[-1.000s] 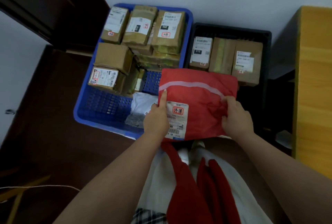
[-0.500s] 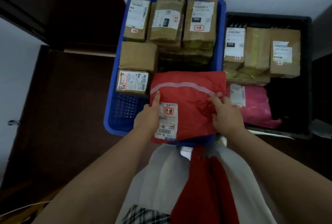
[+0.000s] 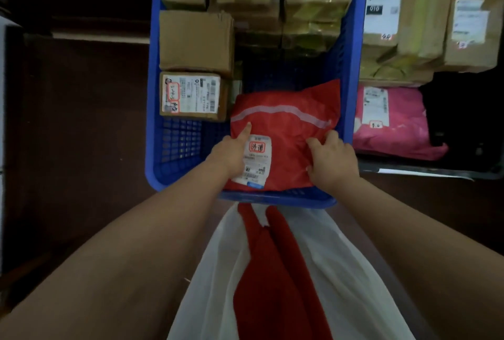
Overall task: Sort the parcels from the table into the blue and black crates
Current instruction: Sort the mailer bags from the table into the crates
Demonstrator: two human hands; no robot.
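Both hands grip the red parcel (image 3: 289,132), left hand (image 3: 231,152) thumb flat on top, right hand (image 3: 330,161) pinching its crinkled soft plastic, low inside the blue crate (image 3: 354,67) beside cardboard boxes (image 3: 196,42).

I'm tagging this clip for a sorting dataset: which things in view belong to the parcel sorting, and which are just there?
Part of the job:
red parcel, gripped by left hand and right hand
blue crate
black crate
brown boxes
pink parcel

Just there:
dark floor
the person's white and red clothing
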